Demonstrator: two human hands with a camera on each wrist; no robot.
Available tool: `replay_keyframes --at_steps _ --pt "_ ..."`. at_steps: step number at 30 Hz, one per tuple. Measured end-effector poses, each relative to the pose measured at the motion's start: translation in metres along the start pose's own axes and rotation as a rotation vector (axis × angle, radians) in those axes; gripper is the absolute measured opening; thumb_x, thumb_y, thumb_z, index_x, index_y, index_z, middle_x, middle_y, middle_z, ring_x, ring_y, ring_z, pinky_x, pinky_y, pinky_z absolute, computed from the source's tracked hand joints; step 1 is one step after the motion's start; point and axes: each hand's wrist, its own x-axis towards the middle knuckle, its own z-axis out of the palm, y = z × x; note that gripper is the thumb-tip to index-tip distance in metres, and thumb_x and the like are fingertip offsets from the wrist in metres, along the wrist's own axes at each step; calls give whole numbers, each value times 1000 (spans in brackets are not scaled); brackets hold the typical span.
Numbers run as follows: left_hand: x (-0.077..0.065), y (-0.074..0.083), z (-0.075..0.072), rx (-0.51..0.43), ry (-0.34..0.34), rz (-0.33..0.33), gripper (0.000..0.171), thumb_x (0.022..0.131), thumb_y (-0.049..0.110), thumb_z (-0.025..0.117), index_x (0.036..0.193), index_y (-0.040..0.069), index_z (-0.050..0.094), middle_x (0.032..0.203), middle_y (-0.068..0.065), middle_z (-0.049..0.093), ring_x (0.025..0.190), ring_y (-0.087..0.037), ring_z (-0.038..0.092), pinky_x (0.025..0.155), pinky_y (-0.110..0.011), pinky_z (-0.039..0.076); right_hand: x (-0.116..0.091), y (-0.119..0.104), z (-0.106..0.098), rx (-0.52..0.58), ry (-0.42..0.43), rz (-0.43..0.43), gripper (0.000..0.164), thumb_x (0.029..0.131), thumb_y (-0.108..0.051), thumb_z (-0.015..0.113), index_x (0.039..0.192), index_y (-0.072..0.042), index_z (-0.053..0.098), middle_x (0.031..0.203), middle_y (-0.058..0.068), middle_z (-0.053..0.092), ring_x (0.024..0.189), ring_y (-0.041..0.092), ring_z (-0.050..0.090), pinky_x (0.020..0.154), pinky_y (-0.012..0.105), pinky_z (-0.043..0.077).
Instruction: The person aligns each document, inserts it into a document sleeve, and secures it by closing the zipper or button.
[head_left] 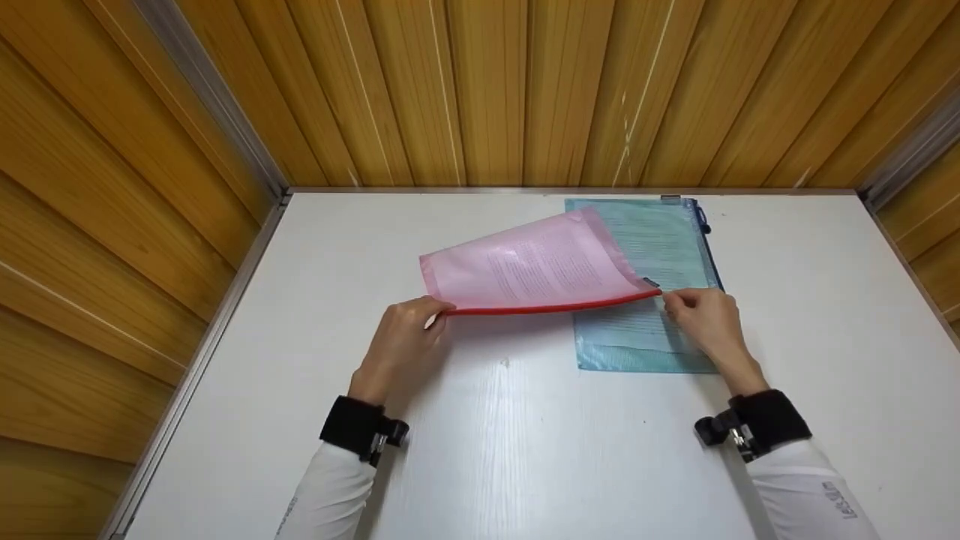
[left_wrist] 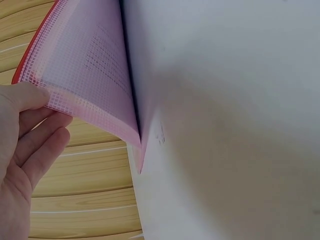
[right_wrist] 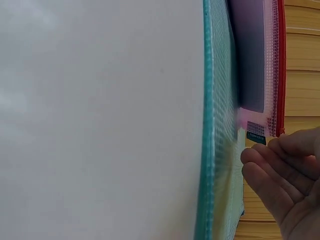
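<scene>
A pink mesh zip pouch (head_left: 525,262) with printed paper inside is lifted by its red zip edge (head_left: 555,307), which faces me. My left hand (head_left: 405,330) pinches the left end of that edge between thumb and fingers, as the left wrist view shows on the pouch (left_wrist: 95,65). At the other end, my right hand (head_left: 705,319) pinches the tip of the red zip (right_wrist: 281,90), beside a small dark tag (right_wrist: 256,137). Partly beneath the pink pouch, a teal mesh zip pouch (head_left: 645,356) lies flat with printed paper inside.
The white tabletop (head_left: 487,450) carries both pouches. Wood-look panels (head_left: 487,97) rise behind it and at the sides. A dark blue zip (head_left: 712,255) runs down the teal pouch's right side. Black bands with small cameras circle both wrists.
</scene>
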Motion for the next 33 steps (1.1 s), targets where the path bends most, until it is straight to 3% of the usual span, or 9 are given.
replay_keyframes --at_steps 9,14,18,24,30,33 --pt "1 6 4 16 23 -4 15 94 -9 78 105 -3 84 96 -16 85 86 -29 83 79 -40 69 -4 -16 5 21 7 73 44 111 -26 62 130 11 75 115 31 80 92 29 70 69 20 47" --pt "4 9 4 -2 35 3 15 92 -11 79 104 -4 84 95 -16 84 85 -30 82 79 -40 68 -9 -27 12 100 14 84 45 113 -30 60 122 10 79 107 29 81 81 16 67 67 19 48" --pt "8 13 6 -4 41 30 15 91 -12 79 103 -4 83 94 -16 84 85 -29 82 77 -39 68 -14 -35 23 243 -63 107 47 115 -31 59 119 11 79 104 24 84 78 2 72 71 15 59" --pt "12 23 12 1 33 90 14 90 -10 81 102 -4 84 92 -16 84 82 -29 81 74 -38 67 -20 -47 40 461 -243 245 58 117 -40 53 134 13 70 105 10 83 85 4 78 80 20 66" --pt "18 35 17 8 23 157 12 90 -9 82 101 -3 84 88 -13 83 77 -25 78 71 -35 65 -23 -55 55 526 -353 328 69 119 -46 45 145 16 61 125 22 81 93 10 81 83 23 67" --pt "20 43 22 5 -8 217 11 91 -7 83 100 -2 85 87 -11 82 76 -23 77 70 -32 65 -23 -58 62 604 -383 383 75 118 -48 43 155 17 49 132 27 77 98 14 83 86 27 68"
